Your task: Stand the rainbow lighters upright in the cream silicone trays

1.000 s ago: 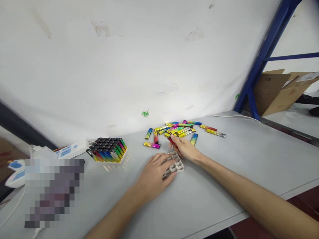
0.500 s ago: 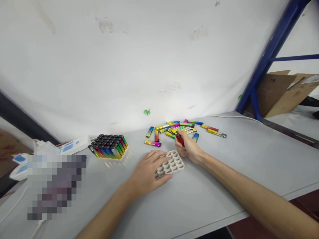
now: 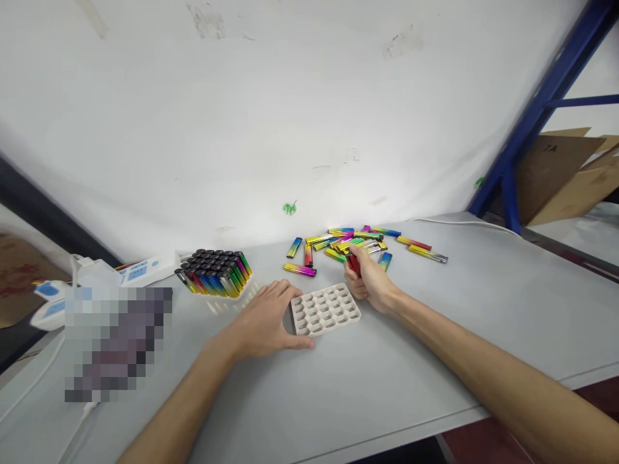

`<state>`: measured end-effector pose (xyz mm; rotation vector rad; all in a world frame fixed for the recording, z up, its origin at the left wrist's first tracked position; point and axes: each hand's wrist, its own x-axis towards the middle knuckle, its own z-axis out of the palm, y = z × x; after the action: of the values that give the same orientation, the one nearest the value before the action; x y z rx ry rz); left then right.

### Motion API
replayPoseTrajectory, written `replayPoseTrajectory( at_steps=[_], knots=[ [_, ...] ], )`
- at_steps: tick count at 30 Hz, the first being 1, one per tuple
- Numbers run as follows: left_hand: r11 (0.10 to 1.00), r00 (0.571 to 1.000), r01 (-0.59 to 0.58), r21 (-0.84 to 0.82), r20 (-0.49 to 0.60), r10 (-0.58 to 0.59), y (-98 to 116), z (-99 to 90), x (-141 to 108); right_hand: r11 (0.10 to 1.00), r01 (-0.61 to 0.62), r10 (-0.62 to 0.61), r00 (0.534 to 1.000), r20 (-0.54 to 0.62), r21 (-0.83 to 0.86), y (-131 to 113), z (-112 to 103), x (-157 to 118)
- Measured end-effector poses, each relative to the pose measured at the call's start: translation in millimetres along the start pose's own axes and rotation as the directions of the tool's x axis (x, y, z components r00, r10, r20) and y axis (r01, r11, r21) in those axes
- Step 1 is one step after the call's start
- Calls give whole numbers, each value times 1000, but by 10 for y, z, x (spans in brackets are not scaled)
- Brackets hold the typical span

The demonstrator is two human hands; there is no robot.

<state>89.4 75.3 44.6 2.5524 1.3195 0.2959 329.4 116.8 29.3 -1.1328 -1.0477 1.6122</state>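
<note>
My left hand (image 3: 271, 320) rests on the table at the left edge of a white tray with rows of slots (image 3: 329, 308); thumb and fingers are spread along its corners. No lighters stand in the tray's slots. My right hand (image 3: 370, 281), just beyond the tray's right corner, is closed around a red lighter (image 3: 353, 263), partly hidden by the fingers. Behind it lies a loose pile of shiny multicoloured lighters (image 3: 345, 243). A yellow and magenta lighter (image 3: 300, 269) lies nearest the tray's far edge.
Left of the tray, a block of upright lighters with black tops (image 3: 215, 274) stands in a holder. Further left are a white power strip (image 3: 145, 269), a pixelated dark object (image 3: 120, 345) and cables. A white wall rises behind; a blue metal frame (image 3: 510, 193) and cardboard boxes (image 3: 556, 174) are at right.
My left hand has slid left off the tray's top to its left edge, uncovering the slots. My right hand keeps the red lighter in nearly the same place. The view has shifted slightly.
</note>
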Motion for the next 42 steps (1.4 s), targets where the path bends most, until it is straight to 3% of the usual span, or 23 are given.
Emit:
replayPoseTrajectory(
  at_steps=[13, 16, 19, 21, 24, 28, 32, 38, 42],
  knots=[
    [999, 998, -20, -45, -62, 17, 60, 110, 43, 998, 59, -64, 985, -157, -37, -51, -6, 8],
    [999, 997, -27, -37, -77, 24, 79, 143, 54, 982, 172, -183, 971, -155, -83, -24, -41, 40],
    [999, 996, -37, -37, -79, 34, 111, 180, 67, 901, 367, -398, 912, -102, -232, -33, -69, 33],
    [998, 997, -43, -42, -68, 40, 134, 197, 73, 831, 438, -475, 880, -27, -342, -72, -77, -8],
    [998, 998, -44, -51, -51, 41, 154, 209, 77, 767, 486, -485, 867, 116, -419, -141, -75, -91],
    [996, 999, -23, -86, -31, 20, 158, 215, 84, 789, 505, -433, 861, 267, -350, -142, -43, -145],
    [990, 1000, 9, -137, -6, -10, 160, 214, 100, 775, 506, -419, 860, 291, -378, -38, 17, -137],
    [977, 999, 47, -207, 2, -47, 157, 208, 122, 623, 620, -508, 784, 357, -476, 30, 100, -170],
    [969, 999, 50, -242, 0, -51, 153, 212, 127, 601, 641, -495, 767, 408, -477, 43, 148, -206]
  ],
)
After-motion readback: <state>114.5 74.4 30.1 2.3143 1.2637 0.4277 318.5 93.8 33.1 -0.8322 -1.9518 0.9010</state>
